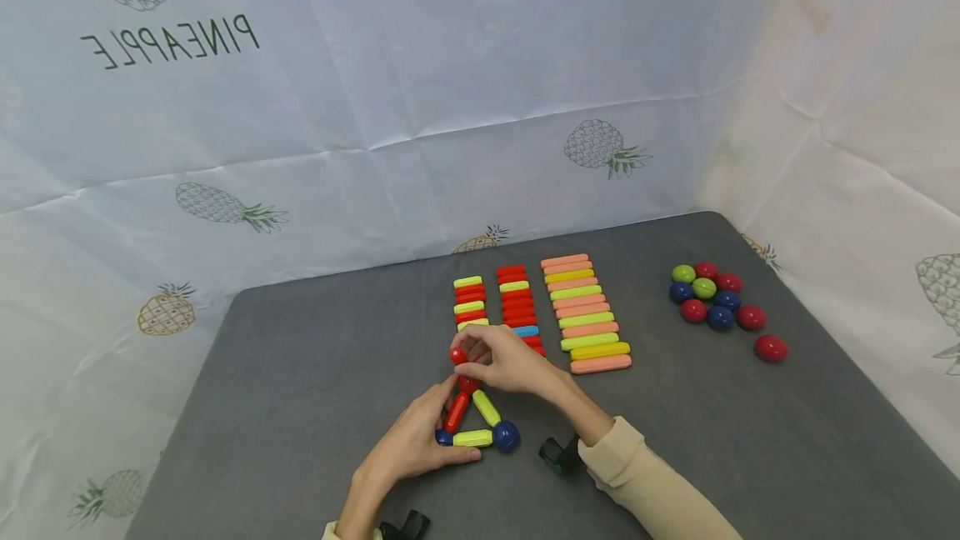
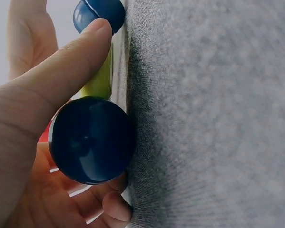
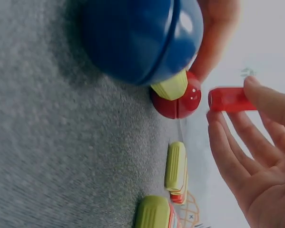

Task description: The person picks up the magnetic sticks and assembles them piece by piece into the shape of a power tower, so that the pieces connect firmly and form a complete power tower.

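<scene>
On the dark table lies a triangle of magnetic rods and balls: a red rod [image 1: 457, 412], two yellow-green rods [image 1: 487, 408], two blue balls [image 1: 506, 437] and a red ball [image 3: 175, 102] at the far corner. My left hand [image 1: 415, 433] holds it from the left, fingers along the red-rod side and thumb [image 2: 71, 66] along the near yellow-green rod. Between thumb and fingertips, my right hand [image 1: 510, 359] pinches another red rod [image 3: 230, 99], raised above the red ball. In the right wrist view, a gap shows between that rod and the ball.
Behind the hands lie two rows of short rods [image 1: 469, 292], mostly red and yellow-green. A row of longer orange and yellow rods [image 1: 585, 307] is to their right. Several red, blue and green balls [image 1: 720, 317] sit at the far right. A patterned cloth [image 1: 420, 182] hangs behind.
</scene>
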`<action>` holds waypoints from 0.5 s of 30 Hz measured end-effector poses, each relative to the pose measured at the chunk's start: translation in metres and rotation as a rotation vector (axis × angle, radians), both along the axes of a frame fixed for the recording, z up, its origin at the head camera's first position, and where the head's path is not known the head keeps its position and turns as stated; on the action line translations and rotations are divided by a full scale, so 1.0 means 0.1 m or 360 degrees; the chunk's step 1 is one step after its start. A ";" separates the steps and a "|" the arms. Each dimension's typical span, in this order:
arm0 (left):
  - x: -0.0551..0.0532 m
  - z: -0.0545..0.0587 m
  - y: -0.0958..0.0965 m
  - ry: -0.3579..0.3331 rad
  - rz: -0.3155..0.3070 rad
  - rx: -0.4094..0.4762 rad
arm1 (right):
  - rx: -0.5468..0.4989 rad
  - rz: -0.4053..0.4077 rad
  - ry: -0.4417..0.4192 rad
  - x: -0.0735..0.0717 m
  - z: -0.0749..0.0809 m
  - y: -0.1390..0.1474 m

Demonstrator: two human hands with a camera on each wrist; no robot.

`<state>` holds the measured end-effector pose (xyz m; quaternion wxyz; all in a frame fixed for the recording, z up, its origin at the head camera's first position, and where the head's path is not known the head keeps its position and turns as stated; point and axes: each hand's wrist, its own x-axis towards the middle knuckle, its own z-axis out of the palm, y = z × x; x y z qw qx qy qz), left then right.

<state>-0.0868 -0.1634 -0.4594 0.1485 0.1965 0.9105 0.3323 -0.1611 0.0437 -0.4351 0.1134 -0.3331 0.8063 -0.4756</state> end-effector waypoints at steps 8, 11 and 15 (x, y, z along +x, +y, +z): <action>0.01 0.00 0.00 0.0018 0.0003 0.0007 | -0.0027 0.0094 -0.0039 0.04 -0.03 0.01; 0.01 -0.01 0.00 0.0026 -0.0006 0.0010 | -0.0011 0.0074 -0.0021 0.05 -0.05 0.01; 0.00 -0.01 0.00 0.0046 -0.0015 0.0019 | 0.0004 0.0062 -0.0008 0.05 -0.06 0.01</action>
